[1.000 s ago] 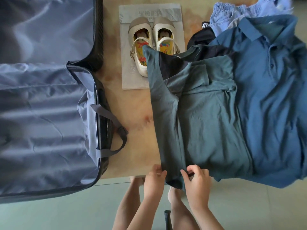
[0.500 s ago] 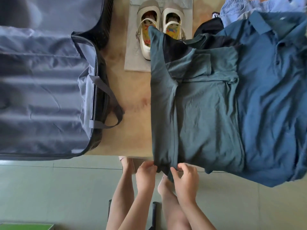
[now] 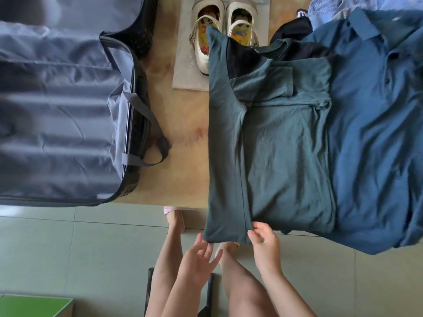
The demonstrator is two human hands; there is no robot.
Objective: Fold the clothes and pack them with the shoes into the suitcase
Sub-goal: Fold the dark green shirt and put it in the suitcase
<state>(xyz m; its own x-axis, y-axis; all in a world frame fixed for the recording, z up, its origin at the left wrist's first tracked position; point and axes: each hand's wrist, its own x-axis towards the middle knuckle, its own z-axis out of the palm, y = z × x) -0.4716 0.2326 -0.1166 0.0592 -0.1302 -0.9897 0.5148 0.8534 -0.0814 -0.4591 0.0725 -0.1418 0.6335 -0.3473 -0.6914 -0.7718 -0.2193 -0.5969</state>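
A dark teal t-shirt (image 3: 279, 143) lies partly folded lengthwise on the table, its hem hanging over the near edge. My right hand (image 3: 263, 243) pinches the hem at the fold line. Just below the hem's left corner, my left hand (image 3: 196, 261) hangs with fingers spread and holds nothing. A blue polo shirt (image 3: 375, 133) lies under and to the right of the t-shirt. A pair of cream shoes (image 3: 219, 35) sits on a grey cloth bag at the back, partly covered by the t-shirt's shoulder. The open suitcase (image 3: 59, 115) with grey lining fills the left.
Light blue denim (image 3: 329, 8) and a black garment (image 3: 295, 28) lie at the back right. A grey strap (image 3: 148, 133) hangs out of the suitcase onto the bare tabletop (image 3: 183, 161). My bare legs and the tiled floor are below the table edge; a green surface (image 3: 34, 305) is at bottom left.
The view shifted downward. My left hand let go of the hem and opened below it. My right hand still pinches the hem, which now hangs flatter over the edge.
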